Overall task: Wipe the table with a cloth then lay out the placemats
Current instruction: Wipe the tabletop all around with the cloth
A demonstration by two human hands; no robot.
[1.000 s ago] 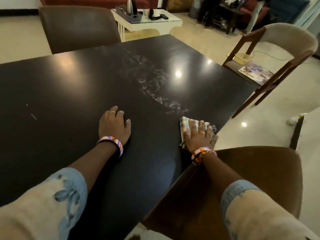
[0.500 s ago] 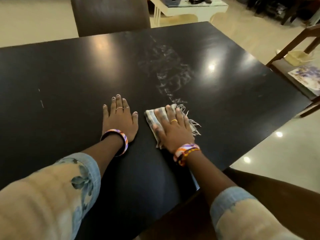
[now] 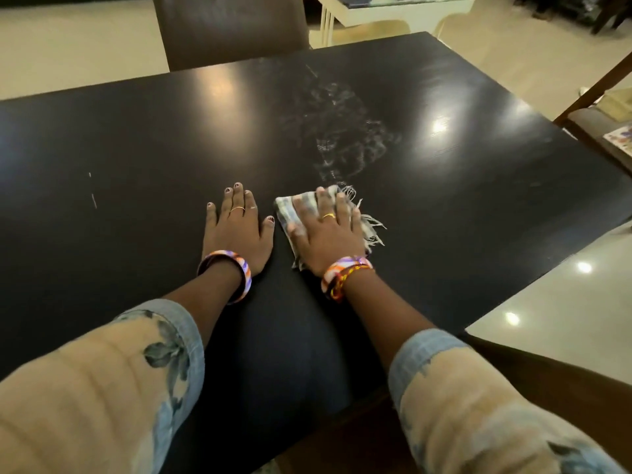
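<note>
Right hand (image 3: 326,234) flat, seemingly pressing cloth (image 3: 290,208).

I've got both hands flat on the table (image 3: 119,138), near edge, side by side w/ a slim gap. Left hand (image 3: 236,230) rests on bare tabletop; right hand (image 3: 328,234) lies on the cloth (image 3: 290,208), just right of it. Smear patch (image 3: 342,138) sits on the top directly beyond the cloth, toward the far edge. One chair (image 3: 232,25) behind the far side, another chair (image 3: 595,124) off the right side, a third chair (image 3: 547,367) at near right, under my right arm.
</note>
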